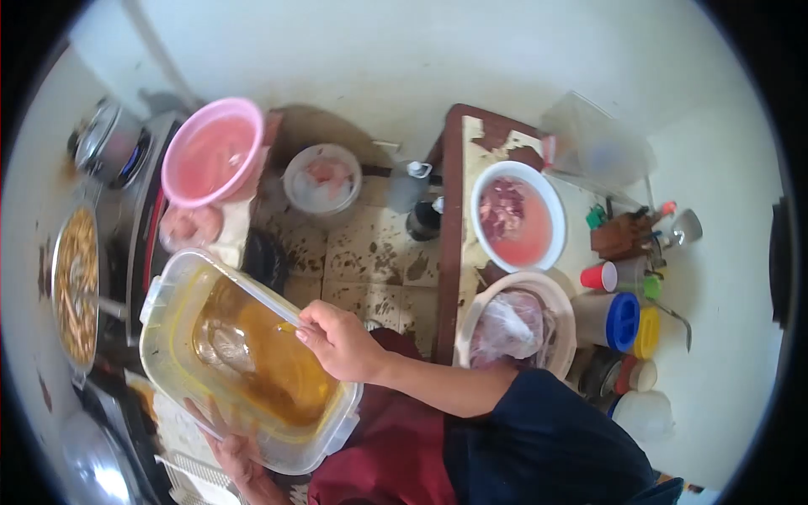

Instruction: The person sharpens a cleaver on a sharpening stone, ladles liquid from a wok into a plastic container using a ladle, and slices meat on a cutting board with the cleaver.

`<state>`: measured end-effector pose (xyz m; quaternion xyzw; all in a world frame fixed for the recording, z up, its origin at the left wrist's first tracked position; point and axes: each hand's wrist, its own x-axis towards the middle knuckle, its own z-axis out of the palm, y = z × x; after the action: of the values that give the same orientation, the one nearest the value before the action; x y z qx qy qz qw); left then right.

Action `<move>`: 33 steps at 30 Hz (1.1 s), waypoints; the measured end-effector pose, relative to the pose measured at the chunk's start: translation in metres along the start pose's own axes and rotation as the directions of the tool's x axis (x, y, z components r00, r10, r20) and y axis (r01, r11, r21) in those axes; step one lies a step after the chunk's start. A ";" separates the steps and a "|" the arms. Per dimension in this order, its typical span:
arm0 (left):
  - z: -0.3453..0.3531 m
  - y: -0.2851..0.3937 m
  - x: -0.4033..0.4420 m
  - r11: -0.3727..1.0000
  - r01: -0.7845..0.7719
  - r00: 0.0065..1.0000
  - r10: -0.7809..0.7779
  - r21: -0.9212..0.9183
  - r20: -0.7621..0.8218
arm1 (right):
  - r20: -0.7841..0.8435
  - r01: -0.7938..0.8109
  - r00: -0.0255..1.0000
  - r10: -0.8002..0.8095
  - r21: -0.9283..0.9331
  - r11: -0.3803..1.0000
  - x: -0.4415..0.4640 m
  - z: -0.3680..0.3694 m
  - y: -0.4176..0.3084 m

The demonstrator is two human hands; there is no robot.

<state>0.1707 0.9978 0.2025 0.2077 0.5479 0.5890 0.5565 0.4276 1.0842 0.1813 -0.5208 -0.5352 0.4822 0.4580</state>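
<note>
A clear rectangular plastic container (181,370), tilted, holds a yellow-orange liquid with some foam or a clear lump in it. My right hand (341,341) is closed on its upper right rim, thumb and fingers pinching the edge. Low on the container's near side, my left hand (236,459) grips the wall, some fingers showing through the plastic.
At left, a pan of food strips (76,286), a pot (105,147) over a flame, and a pink basin (215,151). A bucket (322,179) stands on the floor. At right, a white basin of meat (519,216), a basin with a bag (515,324), and a knife block (619,238).
</note>
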 end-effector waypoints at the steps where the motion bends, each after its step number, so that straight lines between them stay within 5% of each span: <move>1: 0.011 -0.008 0.012 0.999 0.001 0.997 -0.004 0.037 0.075 | -0.048 -0.021 0.999 0.020 -0.016 1.000 -0.003 -0.019 0.004; 8: 0.158 -0.022 0.104 0.963 -0.008 0.900 -0.110 0.270 0.421 | -0.493 -0.038 0.868 0.060 0.055 0.998 -0.010 -0.119 0.027; 11: 0.246 -0.022 0.146 0.935 0.049 0.768 -0.259 0.350 0.585 | -0.630 -0.019 0.775 0.050 0.055 0.998 -0.003 -0.150 0.043; 17: 0.430 -0.047 0.244 0.849 -0.054 0.323 -0.483 0.526 0.814 | -0.633 -0.036 0.739 0.233 0.307 0.951 0.033 -0.224 0.051; 24: 0.650 -0.116 0.338 0.708 -0.317 -0.180 -0.698 0.631 0.693 | -0.651 0.082 0.624 0.432 0.604 0.793 0.104 -0.277 0.074; 28: 0.747 -0.143 0.333 0.645 -0.424 -0.212 -0.753 0.636 0.623 | -0.732 0.201 0.489 0.474 0.623 0.756 0.145 -0.308 0.084; 33: 0.833 -0.228 0.362 0.563 -0.718 -0.212 -0.737 0.409 0.642 | -0.802 0.295 0.374 0.465 0.578 0.760 0.174 -0.353 0.118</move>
<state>0.8734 1.6124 0.1317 0.7994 0.0742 -0.1770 0.5694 0.7845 1.2712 0.1028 -0.5354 0.0446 0.2829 0.7946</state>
